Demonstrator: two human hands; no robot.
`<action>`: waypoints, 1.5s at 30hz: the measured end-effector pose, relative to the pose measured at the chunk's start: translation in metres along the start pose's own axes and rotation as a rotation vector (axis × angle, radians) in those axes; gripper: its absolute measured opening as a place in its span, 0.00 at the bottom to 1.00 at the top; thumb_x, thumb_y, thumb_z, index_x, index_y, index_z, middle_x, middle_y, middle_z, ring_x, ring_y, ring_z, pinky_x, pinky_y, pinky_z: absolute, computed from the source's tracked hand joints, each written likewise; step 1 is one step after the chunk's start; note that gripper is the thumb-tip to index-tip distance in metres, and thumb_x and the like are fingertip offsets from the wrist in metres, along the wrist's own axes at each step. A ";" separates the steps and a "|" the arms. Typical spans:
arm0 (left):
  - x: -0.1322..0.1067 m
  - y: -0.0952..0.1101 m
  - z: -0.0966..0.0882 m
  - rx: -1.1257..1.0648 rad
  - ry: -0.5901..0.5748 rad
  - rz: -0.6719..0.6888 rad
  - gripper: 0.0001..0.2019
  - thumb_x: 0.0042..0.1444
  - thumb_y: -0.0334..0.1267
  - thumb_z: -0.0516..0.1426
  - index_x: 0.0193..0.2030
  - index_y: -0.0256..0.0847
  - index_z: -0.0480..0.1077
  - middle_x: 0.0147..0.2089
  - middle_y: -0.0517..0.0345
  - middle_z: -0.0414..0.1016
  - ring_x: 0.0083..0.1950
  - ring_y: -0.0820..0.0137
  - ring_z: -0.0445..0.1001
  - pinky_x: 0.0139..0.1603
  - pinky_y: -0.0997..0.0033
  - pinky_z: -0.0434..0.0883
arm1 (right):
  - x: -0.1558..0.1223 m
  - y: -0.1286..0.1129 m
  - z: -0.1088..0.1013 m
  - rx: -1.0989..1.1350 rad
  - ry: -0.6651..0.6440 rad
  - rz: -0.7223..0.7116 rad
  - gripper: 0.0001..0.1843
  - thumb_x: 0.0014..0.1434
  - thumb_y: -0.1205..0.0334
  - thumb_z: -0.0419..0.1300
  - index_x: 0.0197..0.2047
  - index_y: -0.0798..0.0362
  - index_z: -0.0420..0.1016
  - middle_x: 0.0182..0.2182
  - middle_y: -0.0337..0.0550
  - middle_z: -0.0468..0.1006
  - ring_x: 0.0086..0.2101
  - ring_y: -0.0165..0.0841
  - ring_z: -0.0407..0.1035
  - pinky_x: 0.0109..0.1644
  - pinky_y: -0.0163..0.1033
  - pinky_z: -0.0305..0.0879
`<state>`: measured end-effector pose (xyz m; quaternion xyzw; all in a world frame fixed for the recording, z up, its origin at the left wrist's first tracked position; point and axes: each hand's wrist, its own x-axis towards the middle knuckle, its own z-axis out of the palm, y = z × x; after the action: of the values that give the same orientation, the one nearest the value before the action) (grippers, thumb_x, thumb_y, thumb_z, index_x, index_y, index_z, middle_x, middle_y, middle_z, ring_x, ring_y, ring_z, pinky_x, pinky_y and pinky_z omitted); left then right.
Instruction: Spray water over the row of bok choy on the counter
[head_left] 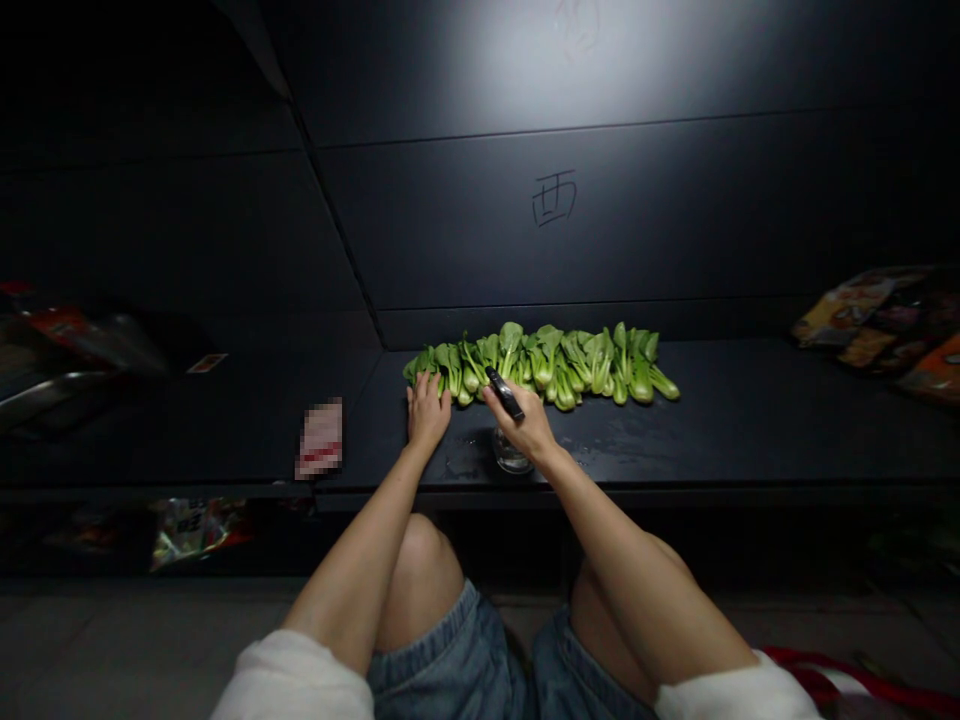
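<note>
A row of green bok choy [559, 368] lies along the back of a dark shelf [630, 450], leaves toward the rear panel and pale stems toward me. At the left end of the row, my left hand [428, 412] rests against the stems with its fingers stretched out. My right hand [529, 420] is wrapped round a spray bottle [513, 458] in front of the row. The bottle has a black spray head pointing toward the leaves and a clear body, partly hidden by the hand. Wet patches show on the shelf around it.
Blurred colourful packets [870, 320] stand at the far right, with more packaged goods [75, 340] at the far left. A blurred-out card [321, 438] is on the shelf left of my hand. Below it are bagged goods [191, 530]. The shelf's front edge [675, 487] runs above my knees.
</note>
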<state>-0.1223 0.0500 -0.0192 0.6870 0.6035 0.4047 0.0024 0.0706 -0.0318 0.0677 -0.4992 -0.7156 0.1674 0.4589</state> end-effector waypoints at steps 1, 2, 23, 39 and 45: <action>0.000 0.002 -0.001 0.004 -0.008 0.018 0.21 0.61 0.39 0.49 0.60 0.38 0.65 0.68 0.38 0.62 0.73 0.52 0.53 0.70 0.38 0.49 | 0.000 0.001 0.000 0.009 0.003 0.001 0.20 0.64 0.46 0.49 0.29 0.51 0.67 0.26 0.42 0.74 0.29 0.34 0.68 0.34 0.34 0.59; 0.000 0.004 -0.001 0.009 -0.016 0.035 0.22 0.61 0.39 0.49 0.61 0.38 0.65 0.68 0.38 0.62 0.73 0.53 0.53 0.70 0.38 0.49 | 0.000 0.001 0.000 0.015 0.008 0.001 0.20 0.65 0.46 0.49 0.30 0.51 0.68 0.26 0.42 0.74 0.29 0.34 0.69 0.34 0.34 0.59; 0.011 0.065 0.016 0.213 -0.180 0.191 0.23 0.65 0.42 0.48 0.66 0.42 0.61 0.72 0.45 0.57 0.74 0.55 0.51 0.70 0.36 0.47 | 0.001 0.019 -0.013 0.022 0.105 -0.030 0.18 0.64 0.48 0.49 0.28 0.50 0.65 0.24 0.41 0.71 0.26 0.33 0.65 0.32 0.35 0.58; 0.006 0.064 0.015 0.191 -0.181 0.258 0.23 0.64 0.44 0.52 0.65 0.44 0.62 0.72 0.47 0.57 0.73 0.57 0.52 0.71 0.36 0.43 | -0.002 0.024 -0.019 -0.049 0.167 0.039 0.20 0.64 0.47 0.50 0.27 0.50 0.67 0.25 0.42 0.73 0.27 0.34 0.67 0.31 0.35 0.58; 0.006 0.063 0.016 0.183 -0.174 0.261 0.22 0.64 0.44 0.52 0.64 0.45 0.62 0.71 0.48 0.58 0.73 0.58 0.53 0.71 0.37 0.43 | -0.002 0.028 -0.024 0.007 0.165 0.039 0.20 0.64 0.46 0.50 0.28 0.50 0.66 0.25 0.41 0.73 0.26 0.34 0.67 0.31 0.35 0.57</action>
<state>-0.0611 0.0457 0.0041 0.7895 0.5409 0.2837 -0.0605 0.1061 -0.0262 0.0598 -0.5234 -0.6650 0.1370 0.5149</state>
